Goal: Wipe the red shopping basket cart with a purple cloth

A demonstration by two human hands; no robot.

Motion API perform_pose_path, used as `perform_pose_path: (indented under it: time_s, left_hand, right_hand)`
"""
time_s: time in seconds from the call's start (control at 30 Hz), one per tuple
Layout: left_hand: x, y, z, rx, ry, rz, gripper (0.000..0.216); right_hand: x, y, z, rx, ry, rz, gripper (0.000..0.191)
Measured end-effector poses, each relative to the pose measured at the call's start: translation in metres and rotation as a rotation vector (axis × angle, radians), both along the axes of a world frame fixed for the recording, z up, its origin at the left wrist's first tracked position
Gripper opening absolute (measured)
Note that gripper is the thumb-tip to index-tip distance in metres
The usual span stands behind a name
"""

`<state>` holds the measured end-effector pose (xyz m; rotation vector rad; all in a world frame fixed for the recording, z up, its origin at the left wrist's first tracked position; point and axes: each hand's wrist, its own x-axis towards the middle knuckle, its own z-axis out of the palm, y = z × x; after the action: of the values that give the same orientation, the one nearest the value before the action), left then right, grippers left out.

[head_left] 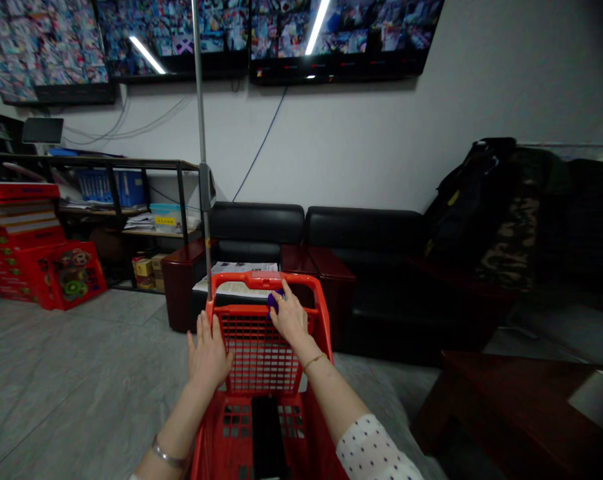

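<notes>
So the red plastic mesh shopping cart (261, 347) sat right in front of me. My right hand (290, 319) had its fingers curled around a small purple thing (274, 300) at the far rim. My left hand (207, 357) lay flat, fingers spread loose on the near-left edge. Black leather sofa (361, 260) blocked the way ahead.

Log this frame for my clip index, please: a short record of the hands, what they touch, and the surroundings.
Left hand: open, flat on the left rim of the red plastic shopping basket
Right hand: grip on a small purple object at the basket's far rim
Inside basket: flat black item
Behind: black leather sofa, metal shelf rack, red printed cartons
Above: wall screens
</notes>
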<state>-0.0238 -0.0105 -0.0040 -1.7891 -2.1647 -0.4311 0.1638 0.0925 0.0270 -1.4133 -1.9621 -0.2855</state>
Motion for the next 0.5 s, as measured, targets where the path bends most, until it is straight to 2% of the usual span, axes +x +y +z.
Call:
perform_pose_path:
  time_s: [0.13,0.23,0.4,0.5]
  left_hand:
    - [0.008,0.008,0.000,0.044,-0.029,0.004,0.084]
    - [0.011,0.008,-0.003,0.059,-0.066,-0.044,0.089]
    - [0.010,0.007,-0.005,0.047,-0.060,-0.044,0.094]
    - [0.009,0.007,-0.007,0.061,-0.049,-0.032,0.092]
  right_hand:
    - [0.006,0.003,0.001,-0.057,0.016,-0.084,0.033]
    - [-0.009,0.002,0.002,-0.068,0.001,-0.149,0.031]
    - [-0.062,-0.005,0.007,-0.025,-0.170,0.060,0.029]
    - [-0.063,-0.001,0.006,-0.034,-0.163,0.152,0.028]
